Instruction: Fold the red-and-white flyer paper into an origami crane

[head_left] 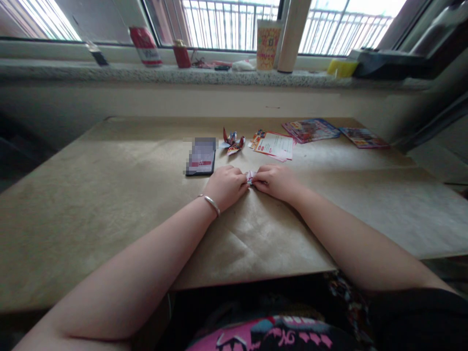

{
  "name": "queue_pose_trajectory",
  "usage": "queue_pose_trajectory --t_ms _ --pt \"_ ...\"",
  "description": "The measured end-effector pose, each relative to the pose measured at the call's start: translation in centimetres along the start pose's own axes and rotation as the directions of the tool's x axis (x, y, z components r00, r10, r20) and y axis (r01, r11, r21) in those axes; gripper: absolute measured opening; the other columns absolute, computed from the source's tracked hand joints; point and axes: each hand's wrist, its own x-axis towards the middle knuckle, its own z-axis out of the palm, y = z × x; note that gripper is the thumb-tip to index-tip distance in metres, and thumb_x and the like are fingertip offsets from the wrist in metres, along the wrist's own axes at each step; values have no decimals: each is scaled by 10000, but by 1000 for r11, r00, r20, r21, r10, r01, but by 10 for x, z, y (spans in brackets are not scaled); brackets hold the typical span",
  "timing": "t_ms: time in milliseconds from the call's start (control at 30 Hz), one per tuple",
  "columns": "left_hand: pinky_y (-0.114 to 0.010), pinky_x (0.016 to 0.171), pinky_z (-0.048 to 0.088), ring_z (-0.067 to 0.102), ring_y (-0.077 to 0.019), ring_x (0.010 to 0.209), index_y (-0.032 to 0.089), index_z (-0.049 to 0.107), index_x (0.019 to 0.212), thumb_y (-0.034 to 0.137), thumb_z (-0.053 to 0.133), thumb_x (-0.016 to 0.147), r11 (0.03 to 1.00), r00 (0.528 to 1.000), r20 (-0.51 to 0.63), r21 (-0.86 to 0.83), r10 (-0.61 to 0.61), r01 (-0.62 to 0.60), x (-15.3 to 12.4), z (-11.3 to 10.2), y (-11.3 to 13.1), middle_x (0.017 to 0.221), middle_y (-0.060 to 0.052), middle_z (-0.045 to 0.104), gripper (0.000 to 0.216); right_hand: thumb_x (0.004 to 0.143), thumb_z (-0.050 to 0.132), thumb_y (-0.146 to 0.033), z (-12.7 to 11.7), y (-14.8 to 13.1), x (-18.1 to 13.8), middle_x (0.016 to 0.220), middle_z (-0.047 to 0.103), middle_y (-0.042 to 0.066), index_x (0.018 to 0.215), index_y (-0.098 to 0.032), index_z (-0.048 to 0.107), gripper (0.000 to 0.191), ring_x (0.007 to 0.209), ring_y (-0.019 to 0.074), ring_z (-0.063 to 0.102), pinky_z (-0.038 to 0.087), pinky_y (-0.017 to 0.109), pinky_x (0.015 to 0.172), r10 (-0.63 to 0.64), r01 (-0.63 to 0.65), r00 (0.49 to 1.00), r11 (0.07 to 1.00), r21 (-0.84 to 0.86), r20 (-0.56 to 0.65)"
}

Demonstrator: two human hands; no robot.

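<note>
My left hand [226,186] and my right hand [276,181] meet at the middle of the brown paper-covered table [109,204]. Both pinch a small folded piece of printed paper [250,176] between their fingertips, pressed down on the tabletop. Most of that paper is hidden by my fingers. A silver bangle [211,203] circles my left wrist. Just beyond my hands lies a finished folded paper figure [231,142], red and blue.
A phone [201,156] lies left of the paper figure. Printed leaflets [275,145] and colourful booklets [311,129] [363,137] lie at the far right. The windowsill holds a red packet [146,46], a paper cup [268,45], a cardboard tube [292,34] and small items.
</note>
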Motion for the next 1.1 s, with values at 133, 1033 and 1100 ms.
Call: queue_pose_trajectory --t_ms 133,1033,1100 --pt "-345 807 484 611 -219 859 166 708 850 320 552 905 999 1000 -30 -36 -3 2 1 5 -3 894 -87 680 227 892 516 -300 1 -1 0 867 698 65 956 -218 754 259 815 193 613 382 288 698 28 -27 999 998 53 -23" --pt "-286 702 445 568 -181 754 159 660 752 310 604 879 967 992 -43 -231 -120 108 7 17 -12 784 -55 615 205 841 603 -348 10 1 8 742 672 25 737 -187 678 206 660 131 534 327 244 585 306 -312 950 904 291 68" --pt "-286 701 447 571 -181 750 163 665 753 319 601 877 967 992 -45 -232 -119 105 7 17 -12 776 -53 615 210 833 609 -368 9 0 9 736 678 25 716 -193 677 221 647 132 532 309 249 564 332 -341 940 902 265 78"
